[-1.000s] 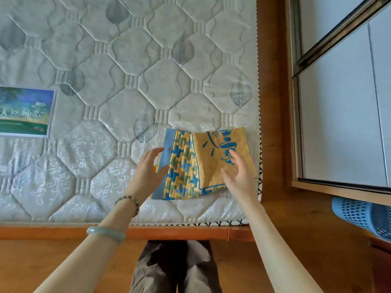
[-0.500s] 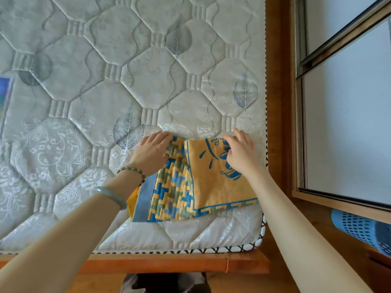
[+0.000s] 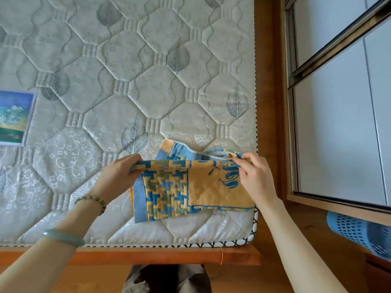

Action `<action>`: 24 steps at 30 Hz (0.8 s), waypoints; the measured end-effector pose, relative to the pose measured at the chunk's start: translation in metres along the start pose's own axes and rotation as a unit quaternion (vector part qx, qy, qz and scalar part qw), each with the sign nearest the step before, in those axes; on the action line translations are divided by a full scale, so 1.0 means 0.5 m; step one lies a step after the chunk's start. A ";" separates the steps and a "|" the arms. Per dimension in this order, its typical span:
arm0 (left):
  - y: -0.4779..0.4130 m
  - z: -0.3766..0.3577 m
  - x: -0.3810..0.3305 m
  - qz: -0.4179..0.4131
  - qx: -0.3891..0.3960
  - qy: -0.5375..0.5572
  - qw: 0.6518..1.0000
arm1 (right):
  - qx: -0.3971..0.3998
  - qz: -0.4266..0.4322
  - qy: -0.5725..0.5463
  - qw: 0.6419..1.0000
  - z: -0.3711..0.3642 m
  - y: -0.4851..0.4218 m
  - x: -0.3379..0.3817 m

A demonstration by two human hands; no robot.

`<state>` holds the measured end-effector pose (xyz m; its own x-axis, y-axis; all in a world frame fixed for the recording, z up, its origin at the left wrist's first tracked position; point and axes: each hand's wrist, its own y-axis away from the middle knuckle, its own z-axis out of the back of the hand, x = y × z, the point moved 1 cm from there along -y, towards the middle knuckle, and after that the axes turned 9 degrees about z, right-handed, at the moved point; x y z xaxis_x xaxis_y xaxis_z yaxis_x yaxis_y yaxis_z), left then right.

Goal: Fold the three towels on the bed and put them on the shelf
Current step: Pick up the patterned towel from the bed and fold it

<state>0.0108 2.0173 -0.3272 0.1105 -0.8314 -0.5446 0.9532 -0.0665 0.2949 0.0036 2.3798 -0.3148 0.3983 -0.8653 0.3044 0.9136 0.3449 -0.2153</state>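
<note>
Towel [image 3: 190, 187], yellow with a blue and green woven pattern and blue lettering, lies folded on the bed [image 3: 127, 60], close to the front right corner of the quilted mattress [image 3: 190, 231]. Its near edge rests flat on the mattress. Its far edge is raised, and a lower layer with a blue band shows just behind it.

The left hand [image 3: 118, 176] grips the far left corner of the top layer, with fingers curled round the cloth. The right hand [image 3: 256, 176] pinches the far right corner between thumb and fingertips. Both hands hold that edge up off the layer beneath.

The left wrist wears a beaded bracelet [image 3: 91, 203], and a pale green bangle [image 3: 63, 237] sits further down the forearm.

A printed label [image 3: 14, 117] in blue and green lies flat on the mattress at the left edge of the view, well apart from the towel. An orange wooden bed frame [image 3: 148, 255] runs along the front of the mattress, and dark trousers [image 3: 167, 278] show below it.

To the right of the bed stand pale sliding panels [image 3: 338, 123] in a wooden surround. A blue perforated basket [image 3: 359, 233] lies beneath their lower edge.
</note>
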 end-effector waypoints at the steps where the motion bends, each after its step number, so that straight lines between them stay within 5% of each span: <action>1: 0.014 0.021 -0.007 0.000 0.002 -0.006 1.000 | -0.009 0.012 -0.006 1.000 0.019 -0.003 0.011; 13: 0.115 0.072 -0.040 0.028 0.188 -0.135 0.972 | 0.155 0.043 -0.043 0.986 0.092 0.022 0.077; 20: 0.082 0.035 -0.067 -0.018 0.029 -0.107 0.994 | 0.169 -0.049 0.034 0.984 0.056 0.013 0.065; 24: 0.030 0.008 -0.101 -0.018 0.002 -0.091 0.996 | 0.199 -0.106 0.064 0.972 0.038 0.002 0.045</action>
<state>0.0182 2.0563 -0.2922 0.0238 -0.9148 -0.4031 0.9543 -0.0994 0.2819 0.0149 2.3677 -0.2904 0.2066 -0.9617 0.1799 0.9433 0.2446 0.2243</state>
